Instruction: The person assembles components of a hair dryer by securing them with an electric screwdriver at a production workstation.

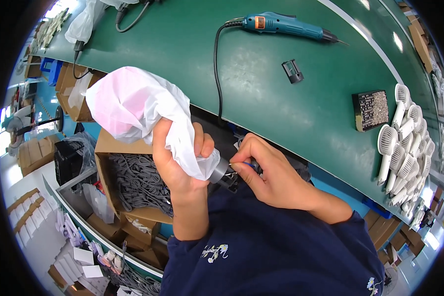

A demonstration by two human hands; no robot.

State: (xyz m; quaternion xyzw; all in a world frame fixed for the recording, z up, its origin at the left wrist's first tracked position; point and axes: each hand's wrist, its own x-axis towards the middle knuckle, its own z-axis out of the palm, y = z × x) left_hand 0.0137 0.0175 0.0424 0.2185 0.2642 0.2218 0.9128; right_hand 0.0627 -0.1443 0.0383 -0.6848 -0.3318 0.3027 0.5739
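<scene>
My left hand (175, 170) is wrapped round a pink appliance in a white bag (128, 103), its wide end pointing to the far left. Out of the bag comes the grey handle end (222, 170), open, with thin wires and dark parts showing at its mouth. At that mouth my right hand (276, 175) pinches a thin wire between thumb and forefinger, with a bit of blue showing there. The fingers partly hide what they hold.
On the green table (261, 64) lie a teal electric screwdriver (286, 27) with a black cord, a small black plastic part (293, 71), a box of screws (371, 109) and several white brushes (404, 148). A carton of grey cords (138, 182) stands at left.
</scene>
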